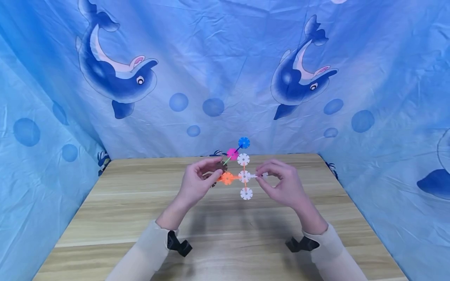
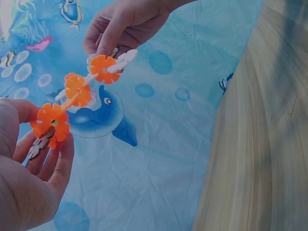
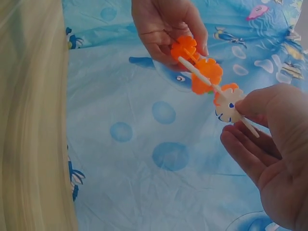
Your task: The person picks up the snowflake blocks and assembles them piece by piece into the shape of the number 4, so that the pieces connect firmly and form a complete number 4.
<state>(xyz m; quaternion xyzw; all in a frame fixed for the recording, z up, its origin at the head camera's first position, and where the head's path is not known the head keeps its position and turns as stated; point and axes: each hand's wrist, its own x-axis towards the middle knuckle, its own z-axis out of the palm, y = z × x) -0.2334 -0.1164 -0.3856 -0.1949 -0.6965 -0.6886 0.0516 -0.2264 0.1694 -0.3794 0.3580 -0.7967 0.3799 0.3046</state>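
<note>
Both hands hold up one toy figure of interlocking snowflake discs above the table. My left hand [image 1: 197, 181] grips its left end, where brown discs [image 2: 39, 144] and an orange disc [image 2: 54, 122] show between thumb and fingers. My right hand [image 1: 284, 184] pinches a white disc [image 3: 230, 107] at the right end. Between the hands runs an orange disc [image 1: 227, 178], followed by white discs [image 1: 244, 176] standing above and below the middle. A pink disc [image 1: 232, 153] and a blue disc [image 1: 244, 143] slant up and away at the back. Fingers partly cover both ends.
Below the hands lies a wood-grain table [image 1: 140, 207]. A blue cloth backdrop [image 1: 225, 58] printed with dolphins and bubbles hangs behind it and along both sides. Each wrist wears a black camera mount [image 1: 178, 244].
</note>
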